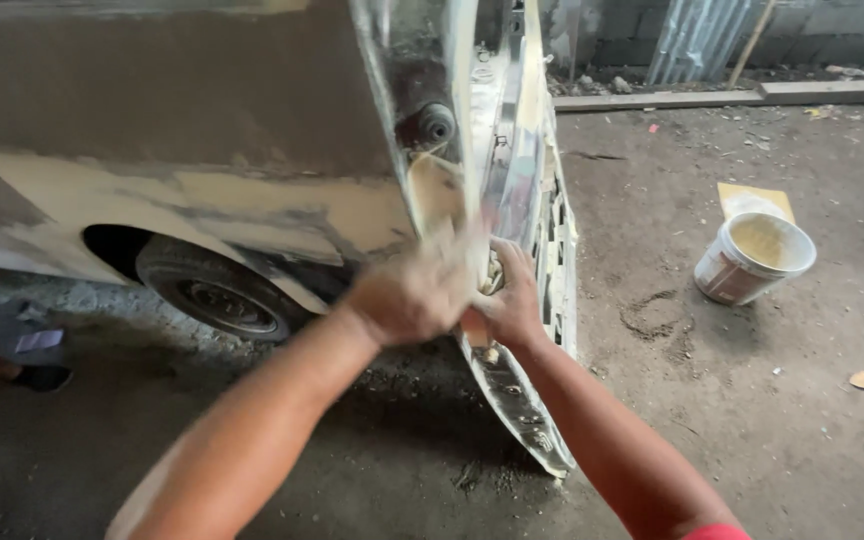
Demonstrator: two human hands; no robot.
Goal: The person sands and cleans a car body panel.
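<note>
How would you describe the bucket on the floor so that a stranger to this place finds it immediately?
Start from the vehicle, patched with pale filler, and the person's two hands at its front corner. Look to the right across the dusty concrete floor. There stands the bucket, round, white, tilted and open, with yellowish paste inside; a flat yellow-brown sheet lies just behind it, and nothing else there is a container.

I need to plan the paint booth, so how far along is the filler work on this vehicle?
Done: pale filler already covers much of the side panel above the wheel. In hand: the left hand, blurred, and the right hand are both pressed to the corner edge of the body. Left: grey patches remain between filler areas, and the surface looks rough and unpainted. A filler bucket stands on the floor nearby.
</note>
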